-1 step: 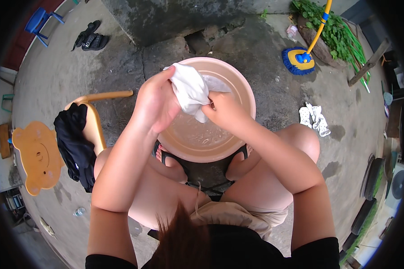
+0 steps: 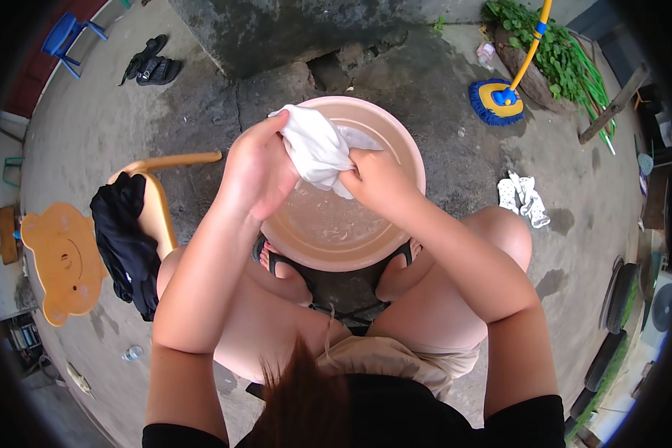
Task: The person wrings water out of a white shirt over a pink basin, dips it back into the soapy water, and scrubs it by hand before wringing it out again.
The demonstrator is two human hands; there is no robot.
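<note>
A wet white cloth (image 2: pixel 315 145) is stretched between my hands above a round pinkish-beige basin (image 2: pixel 413 160). Its folds hide what kind of garment or cloth it is. My left hand (image 2: pixel 265 168) holds the cloth's left side, with the thumb over its top edge and the other fingers mostly hidden beneath. Closed in a pinch, my right hand (image 2: pixel 377 179) grips the lower right end. Shallow, slightly soapy water (image 2: pixel 328 220) lies in the basin, and some whitish material, too covered to name, shows behind my right hand.
A yellow bear-faced chair (image 2: pixel 63 261) with black clothing (image 2: pixel 123 239) draped over it stands to my left. White patterned cloths (image 2: pixel 525 198) lie on the concrete to my right. Farther off are a blue-headed mop (image 2: pixel 496 102), black sandals (image 2: pixel 153 63) and a blue stool (image 2: pixel 66 37).
The right hand has shifted very slightly, drawing the cloth's lower end a little to the right. My left hand stays almost where it was.
</note>
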